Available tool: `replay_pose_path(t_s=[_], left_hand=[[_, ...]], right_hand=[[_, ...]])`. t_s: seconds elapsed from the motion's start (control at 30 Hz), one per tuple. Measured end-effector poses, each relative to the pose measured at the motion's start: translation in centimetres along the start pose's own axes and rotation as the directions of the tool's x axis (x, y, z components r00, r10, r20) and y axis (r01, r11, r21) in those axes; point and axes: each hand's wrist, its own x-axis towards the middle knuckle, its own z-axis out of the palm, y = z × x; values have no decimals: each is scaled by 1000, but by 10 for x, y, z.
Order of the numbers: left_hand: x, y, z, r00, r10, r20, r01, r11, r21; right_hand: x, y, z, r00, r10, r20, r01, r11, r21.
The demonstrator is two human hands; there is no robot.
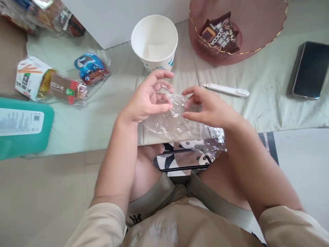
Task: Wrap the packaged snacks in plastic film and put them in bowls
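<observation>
A crumpled clear plastic bag [174, 120] spreads beneath and between my hands at the table's front edge, its lower part hanging over my lap. My left hand [151, 97] is at the bag's left side, fingers apart and curved, with film showing near the fingertips. Opposite it, my right hand [208, 106] has its thumb and fingers apart, close to the film. Whether the fingertips touch the film is hard to tell. Just beyond my left hand stands a white paper cup [141, 44] with a pale piece inside. A white utility knife [226, 90] lies beyond my right hand.
A pink ribbed bowl [259, 31] holds cocoa snack packets [221, 32]. A phone [309, 70] lies at the right. Several wrapped snacks [68, 89] and a green bottle [38, 133] are on the left. A white box [123, 17] stands behind the cup.
</observation>
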Motion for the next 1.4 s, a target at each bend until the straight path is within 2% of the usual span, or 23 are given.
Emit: replay_pose_path(t_s=[0.1,0.17,0.23,0.3,0.4,0.47,0.53,0.63,0.7,0.8,0.9,0.97,1.1,1.27,1.33,1.4], left_hand=[[1,5,-5,999,-51,15,53,975,-214],[2,5,-6,989,-140,-54,121,957,-265],[2,1,-3,977,-190,-97,161,956,-244],[2,-7,6,981,-191,-39,177,957,-230],[2,-19,21,982,-183,53,191,952,-240],[3,-25,28,981,-190,20,191,962,-194],[4,-28,30,984,-166,-65,158,981,-113],[6,-30,26,980,-61,-190,63,998,2],[5,-31,21,974,-6,-229,17,999,48],[3,-31,16,971,37,-238,-28,999,44],[0,-30,12,978,85,-192,-90,996,-17],[-2,-28,10,992,60,-110,-66,996,-56],[-5,-23,4,989,-139,53,139,990,1],[-7,-20,1,969,-174,177,173,985,22],[-7,-21,4,972,-174,159,172,985,27],[-6,-24,7,988,-142,58,141,990,24]], right_hand=[[2,-4,0,1000,17,-15,-16,996,90],[2,-4,3,990,58,-132,-31,980,199],[4,-2,7,956,111,-271,-27,955,297],[5,0,11,921,151,-360,-18,937,348],[7,2,15,896,154,-417,-1,938,346],[6,1,15,887,137,-440,16,945,327],[3,1,15,878,130,-460,22,950,310],[-5,3,13,873,159,-462,-25,959,282],[-11,6,13,883,180,-433,-46,952,303],[-17,10,13,935,162,-316,-33,926,376],[-17,13,16,966,135,-222,-59,945,321],[-15,13,18,962,142,-235,-73,958,278],[-11,13,21,945,155,-289,-53,942,332],[-8,13,21,924,166,-344,4,896,444],[-8,14,22,919,156,-362,25,893,449],[-8,16,23,918,138,-373,40,901,431]])
